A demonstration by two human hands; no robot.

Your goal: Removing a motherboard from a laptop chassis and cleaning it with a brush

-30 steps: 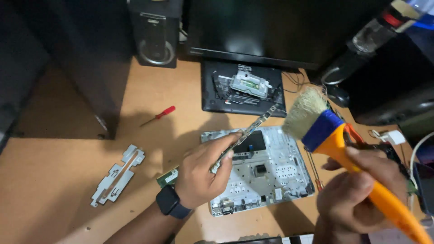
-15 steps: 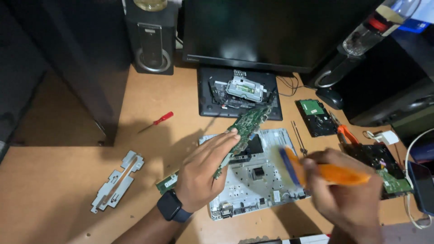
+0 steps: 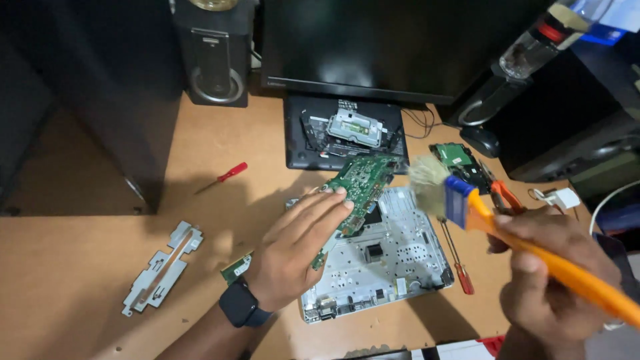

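Screen: a dark, unlit monitor [image 3: 393,40] stands at the back of the bench, wide and rectangular with a black frame.
White label: a small pale rectangular sticker [image 3: 241,265] sits on the green board end beside the left wrist.
Bottle label: a red band [image 3: 550,31] wraps a clear bottle at top right; its print is too small to tell.
Packages: a white and red edge [image 3: 467,349] shows at the bottom border, its kind unclear.

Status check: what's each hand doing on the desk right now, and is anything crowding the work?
Left hand holds green circuit board tilted up. Right hand grips orange-handled brush, bristles beside the board. Silver chassis beneath; red screwdriver alongside.
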